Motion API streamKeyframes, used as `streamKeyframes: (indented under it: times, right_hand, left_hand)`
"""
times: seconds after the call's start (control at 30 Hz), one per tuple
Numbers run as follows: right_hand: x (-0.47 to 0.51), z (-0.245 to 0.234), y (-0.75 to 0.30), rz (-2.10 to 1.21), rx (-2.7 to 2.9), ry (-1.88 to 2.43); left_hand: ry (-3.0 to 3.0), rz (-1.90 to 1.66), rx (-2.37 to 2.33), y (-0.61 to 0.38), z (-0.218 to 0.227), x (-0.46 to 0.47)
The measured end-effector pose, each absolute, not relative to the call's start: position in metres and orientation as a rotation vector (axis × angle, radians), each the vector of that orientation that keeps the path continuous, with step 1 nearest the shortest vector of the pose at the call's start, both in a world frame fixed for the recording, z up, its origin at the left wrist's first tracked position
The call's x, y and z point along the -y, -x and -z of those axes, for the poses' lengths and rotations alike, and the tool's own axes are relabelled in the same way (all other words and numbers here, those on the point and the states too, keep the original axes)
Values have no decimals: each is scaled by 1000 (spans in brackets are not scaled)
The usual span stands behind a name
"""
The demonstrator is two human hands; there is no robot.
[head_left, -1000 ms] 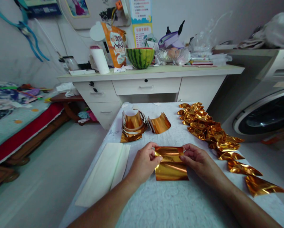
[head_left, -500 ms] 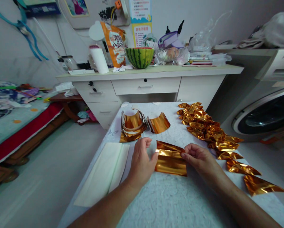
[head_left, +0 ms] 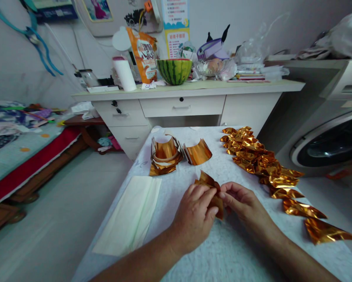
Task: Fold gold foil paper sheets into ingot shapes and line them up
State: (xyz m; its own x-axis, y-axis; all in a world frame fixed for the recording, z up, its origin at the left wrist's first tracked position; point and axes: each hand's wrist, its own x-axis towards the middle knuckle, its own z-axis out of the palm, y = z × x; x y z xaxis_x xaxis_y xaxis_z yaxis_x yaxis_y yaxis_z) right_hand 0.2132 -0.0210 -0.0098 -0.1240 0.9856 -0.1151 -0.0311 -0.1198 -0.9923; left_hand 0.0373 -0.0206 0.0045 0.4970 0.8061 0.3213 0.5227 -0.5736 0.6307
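Between my hands, over the middle of the cloth-covered table (head_left: 176, 235), is a sheet of gold foil paper (head_left: 207, 179), bent and partly covered by my fingers. My left hand (head_left: 195, 215) is closed over its left side, fingers curled across the top. With thumb and fingertips my right hand (head_left: 239, 199) pinches its right edge. Behind them lie a curled stack of gold foil sheets (head_left: 166, 150) and a single curved gold sheet (head_left: 198, 152). Folded gold foil pieces (head_left: 262, 162) run down the table's right side, the nearest foil piece (head_left: 329, 231) close to my right forearm.
A pale folded paper stack (head_left: 127, 215) lies at the table's left. Beyond the table stands a white desk (head_left: 182, 105) with a watermelon half (head_left: 174, 71), an orange pouch (head_left: 143, 55) and a white roll (head_left: 124, 74). A washing machine (head_left: 334, 117) is at right, a bed (head_left: 31, 152) at left.
The foil sheet, flat and spread before, is now bent up between my hands. My left hand has moved right and closed over it, nearer to my right hand.
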Motion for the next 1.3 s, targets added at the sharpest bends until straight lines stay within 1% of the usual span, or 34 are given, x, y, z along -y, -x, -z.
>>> streamKeyframes:
  times: [0.1,0.4,0.57,0.67,0.73,0.97,1.17,1.3]
  right_hand:
    - [24,6,-212,-1430,1254,1175]
    - [30,-4,-210,-1300,1519,1158]
    - [24,4,-219,-1286,1353,1272]
    - [18,11,-229,-1109,1268,1376]
    - [15,11,-232,-1080,1295,1398]
    - [14,-5,-227,-1358,1234,1134]
    - [14,-2,-233,-1306,1103,1254]
    - [12,2,-233,-1344,1090,1302]
  left_hand:
    - [-2201,-893,-1102,-35,-6,19]
    - [-1837,-1042,-1242,-30,-4,12]
    - [-1649,-1081,-1271,-26,-2,9]
    - [-1520,-1092,-1224,-24,1,7]
    - [-1442,-1092,-1176,-24,2,7]
    - [-1261,-1125,-1069,-24,1,6]
    - [-1237,-1088,-1097,-24,6,1]
    - [-1251,-1059,-1111,-25,9,-1]
